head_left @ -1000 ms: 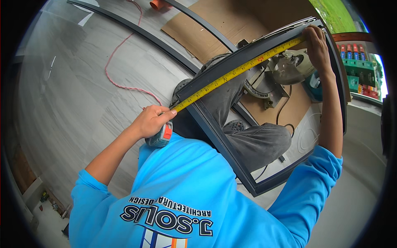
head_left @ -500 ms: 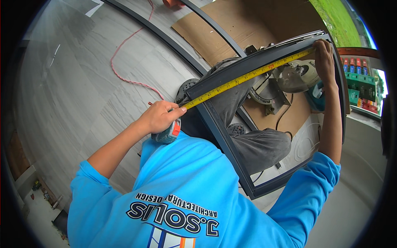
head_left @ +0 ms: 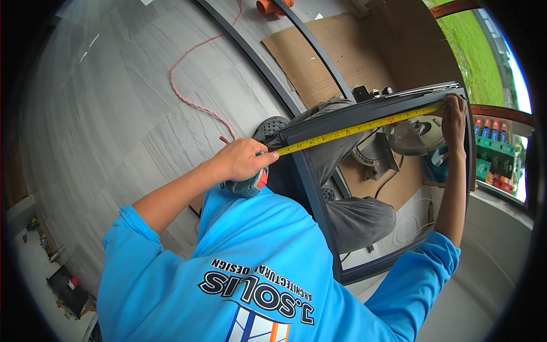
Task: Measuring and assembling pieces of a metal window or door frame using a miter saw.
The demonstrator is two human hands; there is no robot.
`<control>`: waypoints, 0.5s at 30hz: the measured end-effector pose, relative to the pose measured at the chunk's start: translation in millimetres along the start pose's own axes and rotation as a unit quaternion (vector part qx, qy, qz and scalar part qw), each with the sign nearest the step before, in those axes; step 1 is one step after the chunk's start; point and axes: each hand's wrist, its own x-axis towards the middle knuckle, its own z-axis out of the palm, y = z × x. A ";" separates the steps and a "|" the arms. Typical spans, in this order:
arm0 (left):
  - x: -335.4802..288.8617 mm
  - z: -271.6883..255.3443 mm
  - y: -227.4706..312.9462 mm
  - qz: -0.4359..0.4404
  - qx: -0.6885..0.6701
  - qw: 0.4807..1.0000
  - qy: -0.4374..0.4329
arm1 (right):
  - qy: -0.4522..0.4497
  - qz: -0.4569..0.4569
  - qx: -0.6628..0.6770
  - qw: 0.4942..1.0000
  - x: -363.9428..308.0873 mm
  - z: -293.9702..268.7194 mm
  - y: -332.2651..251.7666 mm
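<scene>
My left hand (head_left: 242, 161) is closed around the teal and orange case of a tape measure (head_left: 248, 186), its thumb by the mouth where the blade comes out. The yellow blade (head_left: 342, 133) runs straight along the upper bar of a dark grey metal frame (head_left: 311, 192). At the frame's far right corner, my right hand (head_left: 454, 119) presses the blade's end against the bar with closed fingers. The end hook is hidden by those fingers. Tilted across my legs, the rectangular frame has grey trousers (head_left: 364, 219) and a dark clog (head_left: 272, 129) showing through and beside it.
Behind the frame stands a power saw with a pale guard (head_left: 419, 135) on cardboard (head_left: 319, 54). Long dark metal bars (head_left: 246, 50) cross the grey floor, near a red-and-white cord (head_left: 176, 85). An orange pipe fitting (head_left: 274, 7) lies beyond. Green boxes (head_left: 497, 155) sit at the right window.
The whole view has shifted, so hands, frame and floor appear farther right and mostly slightly lower. Both hands keep their hold, and the blade stays stretched along the bar.
</scene>
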 end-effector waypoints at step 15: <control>0.1 -1.7 -0.5 0.002 0.014 1.000 -0.003 | -0.004 0.013 -0.009 1.000 1.3 0.2 0.0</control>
